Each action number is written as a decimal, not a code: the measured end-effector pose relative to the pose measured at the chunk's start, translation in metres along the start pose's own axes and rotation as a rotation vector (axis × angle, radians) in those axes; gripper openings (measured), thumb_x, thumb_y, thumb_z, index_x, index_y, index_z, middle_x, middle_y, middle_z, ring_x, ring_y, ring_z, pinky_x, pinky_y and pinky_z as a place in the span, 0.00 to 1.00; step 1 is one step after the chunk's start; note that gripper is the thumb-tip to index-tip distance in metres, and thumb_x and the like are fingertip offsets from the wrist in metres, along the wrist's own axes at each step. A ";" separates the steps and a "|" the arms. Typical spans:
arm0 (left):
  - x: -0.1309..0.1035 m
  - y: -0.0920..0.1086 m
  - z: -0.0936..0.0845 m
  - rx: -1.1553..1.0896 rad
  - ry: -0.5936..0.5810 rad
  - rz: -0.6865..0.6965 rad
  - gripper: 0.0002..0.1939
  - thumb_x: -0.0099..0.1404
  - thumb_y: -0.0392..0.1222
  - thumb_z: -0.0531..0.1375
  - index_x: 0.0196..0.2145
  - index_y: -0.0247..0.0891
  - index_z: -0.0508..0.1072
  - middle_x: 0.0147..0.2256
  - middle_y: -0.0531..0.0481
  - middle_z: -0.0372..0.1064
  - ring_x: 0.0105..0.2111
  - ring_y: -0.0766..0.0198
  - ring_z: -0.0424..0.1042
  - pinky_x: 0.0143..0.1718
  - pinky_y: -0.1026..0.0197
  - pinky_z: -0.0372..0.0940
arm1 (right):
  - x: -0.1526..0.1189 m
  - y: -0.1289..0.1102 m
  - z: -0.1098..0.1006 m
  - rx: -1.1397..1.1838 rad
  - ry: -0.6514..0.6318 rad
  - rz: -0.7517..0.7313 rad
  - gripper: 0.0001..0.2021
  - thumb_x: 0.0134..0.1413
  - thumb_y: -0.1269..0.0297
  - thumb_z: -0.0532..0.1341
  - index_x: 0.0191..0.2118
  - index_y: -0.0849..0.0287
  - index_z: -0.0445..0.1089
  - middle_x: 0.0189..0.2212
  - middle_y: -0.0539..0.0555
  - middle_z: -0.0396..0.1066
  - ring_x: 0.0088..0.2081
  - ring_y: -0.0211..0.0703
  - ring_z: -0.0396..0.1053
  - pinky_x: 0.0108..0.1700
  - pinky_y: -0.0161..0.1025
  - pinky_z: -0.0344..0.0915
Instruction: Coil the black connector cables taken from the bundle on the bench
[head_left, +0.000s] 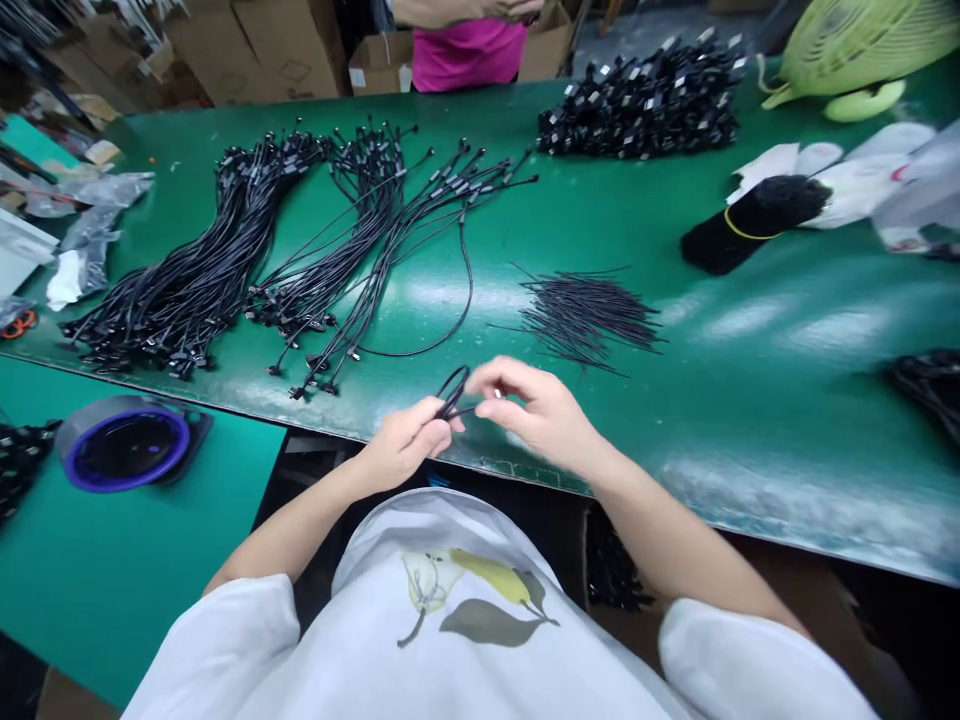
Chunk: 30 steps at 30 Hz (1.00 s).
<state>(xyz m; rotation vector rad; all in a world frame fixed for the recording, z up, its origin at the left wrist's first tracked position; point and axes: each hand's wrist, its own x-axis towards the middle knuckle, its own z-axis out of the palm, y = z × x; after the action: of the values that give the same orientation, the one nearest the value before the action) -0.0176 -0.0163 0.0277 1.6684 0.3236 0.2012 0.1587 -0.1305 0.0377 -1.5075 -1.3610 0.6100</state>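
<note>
The left hand point(411, 437) is gripping a coiled black cable point(452, 385) between thumb and fingers; the right hand point(529, 410) is curling just beside it, a thin black strand point(466, 410) reaching its thumb, any pinch being unclear.

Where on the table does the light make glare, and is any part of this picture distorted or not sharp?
Head view: pale glare streaks the green table, strongest toward the right; head view: the white sleeves near the bottom corners seem stretched by a wide lens; head view: the black cable loop in the left hand looks slightly soft.
</note>
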 end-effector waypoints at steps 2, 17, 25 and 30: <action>0.005 -0.001 0.002 -0.241 0.091 0.009 0.18 0.68 0.57 0.54 0.35 0.39 0.67 0.19 0.59 0.57 0.21 0.68 0.57 0.33 0.61 0.60 | 0.001 0.015 0.016 0.162 0.149 0.049 0.22 0.54 0.42 0.61 0.42 0.57 0.67 0.36 0.54 0.68 0.41 0.43 0.66 0.44 0.39 0.63; 0.023 -0.022 0.028 -1.057 0.470 -0.158 0.20 0.72 0.54 0.48 0.27 0.39 0.62 0.25 0.54 0.52 0.28 0.68 0.61 0.38 0.62 0.65 | 0.002 0.019 0.080 0.866 0.478 0.374 0.20 0.53 0.43 0.61 0.30 0.56 0.59 0.32 0.49 0.60 0.33 0.35 0.60 0.39 0.34 0.63; 0.006 -0.025 0.026 -0.979 0.322 -0.280 0.25 0.70 0.60 0.48 0.23 0.38 0.59 0.20 0.58 0.45 0.21 0.69 0.55 0.37 0.60 0.66 | 0.003 0.021 0.058 1.179 0.226 0.554 0.16 0.48 0.55 0.67 0.28 0.58 0.61 0.28 0.47 0.58 0.25 0.31 0.53 0.27 0.30 0.59; 0.005 -0.024 0.027 -0.818 0.319 -0.163 0.19 0.68 0.58 0.53 0.33 0.38 0.67 0.21 0.60 0.47 0.20 0.71 0.52 0.33 0.62 0.63 | 0.012 0.009 0.055 1.261 0.366 0.463 0.14 0.47 0.57 0.68 0.27 0.58 0.64 0.29 0.48 0.61 0.28 0.31 0.58 0.31 0.29 0.64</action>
<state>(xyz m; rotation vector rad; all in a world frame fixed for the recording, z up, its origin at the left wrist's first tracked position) -0.0062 -0.0374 0.0001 0.7944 0.5297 0.4153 0.1184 -0.1008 0.0109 -0.7656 -0.1499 1.1199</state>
